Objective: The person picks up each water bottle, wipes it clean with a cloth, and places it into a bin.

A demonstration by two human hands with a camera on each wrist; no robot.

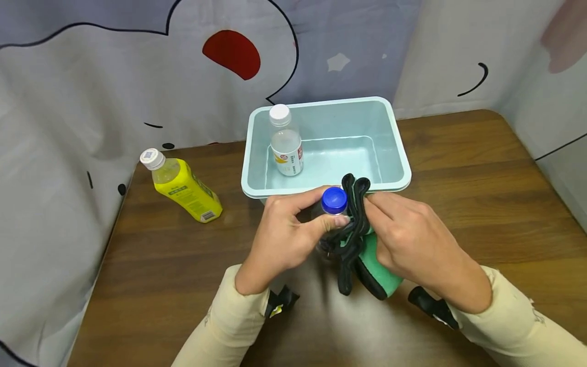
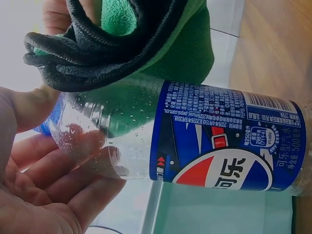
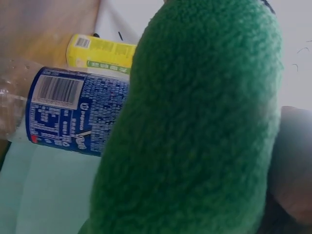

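A clear plastic cola bottle [image 2: 214, 141] with a blue cap [image 1: 334, 200] and a blue label stands upright between the hands. My left hand [image 1: 286, 229] grips it around the neck, thumb and fingers just below the cap. Droplets dot its clear shoulder in the left wrist view. My right hand [image 1: 412, 239] holds a folded green cloth [image 1: 377, 265] with black edging against the bottle's upper side. In the right wrist view the cloth [image 3: 190, 126] fills the middle and hides part of the bottle's label.
Behind the hands stands a pale blue basin [image 1: 344, 107], with a clear white-capped bottle [image 1: 287, 148] upright inside. To the left, a yellow bottle [image 1: 190, 191] with a white cap is on the wooden table [image 1: 169, 285]. A printed curtain [image 1: 91, 97] hangs behind and beside the table.
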